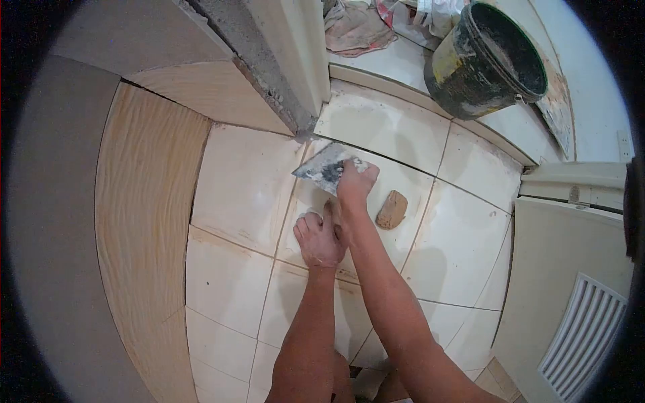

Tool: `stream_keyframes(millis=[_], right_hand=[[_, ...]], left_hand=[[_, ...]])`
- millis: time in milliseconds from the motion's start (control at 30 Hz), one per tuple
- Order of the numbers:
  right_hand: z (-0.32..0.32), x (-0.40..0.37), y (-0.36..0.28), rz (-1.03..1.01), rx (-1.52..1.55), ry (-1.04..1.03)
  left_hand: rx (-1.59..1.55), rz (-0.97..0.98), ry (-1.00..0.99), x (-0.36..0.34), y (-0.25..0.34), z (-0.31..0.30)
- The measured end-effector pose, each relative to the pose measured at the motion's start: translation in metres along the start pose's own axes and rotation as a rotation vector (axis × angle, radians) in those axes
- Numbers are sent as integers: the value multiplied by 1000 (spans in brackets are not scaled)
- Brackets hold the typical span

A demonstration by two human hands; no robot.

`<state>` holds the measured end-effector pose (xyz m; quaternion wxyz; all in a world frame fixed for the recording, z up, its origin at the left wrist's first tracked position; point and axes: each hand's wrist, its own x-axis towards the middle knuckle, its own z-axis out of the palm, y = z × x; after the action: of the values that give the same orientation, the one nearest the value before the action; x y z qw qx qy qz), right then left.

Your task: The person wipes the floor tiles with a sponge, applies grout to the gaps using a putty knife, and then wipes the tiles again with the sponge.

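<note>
Below the doorway frame [292,54], my right hand [356,183] grips a scraper [322,165], its blade reaching left toward the frame's foot; open tile floor [245,185] spreads leftward. My left hand [317,240], fingers spread, is just below.

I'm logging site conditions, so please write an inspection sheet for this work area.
Surface: tiled floor, brownish residue along several joints
Job's things: flat scraper, blade smeared; brown lump lying on a tile
Clutter: dirty bucket and crumpled cloth beyond the raised edge
Hands: right hand holds the scraper; left hand is low over the tiles, grip unclear
Cables: nothing seen
Surroundings: pale panel with slatted vent at right
</note>
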<state>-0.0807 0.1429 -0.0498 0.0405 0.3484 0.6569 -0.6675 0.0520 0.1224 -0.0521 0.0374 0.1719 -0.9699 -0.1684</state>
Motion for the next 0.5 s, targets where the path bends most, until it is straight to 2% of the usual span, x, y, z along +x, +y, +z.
stream_keyframes(millis=[33,100,233,300,333,400,433,500], right_hand=[[4,4,13,2,1,0],[17,10,27,-237,-192,-67],[42,-4,-5,-123,-239,-42],[46,9,8,-260,-303,119],[39,7,-1,-261,-301,117],[19,-5,-30,40,143,18],[20,-6,-26,38,144,14],[23,-2,-9,-173,-228,-54]], left_hand=[[72,14,3,0,-1,1],[143,34,9,-1,-4,9],[158,5,23,-3,-7,14],[134,13,20,-2,-4,7],[121,12,-13,-3,-5,6],[106,6,-37,-2,-3,3],[108,3,-36,-1,-2,1],[108,5,-36,0,1,1]])
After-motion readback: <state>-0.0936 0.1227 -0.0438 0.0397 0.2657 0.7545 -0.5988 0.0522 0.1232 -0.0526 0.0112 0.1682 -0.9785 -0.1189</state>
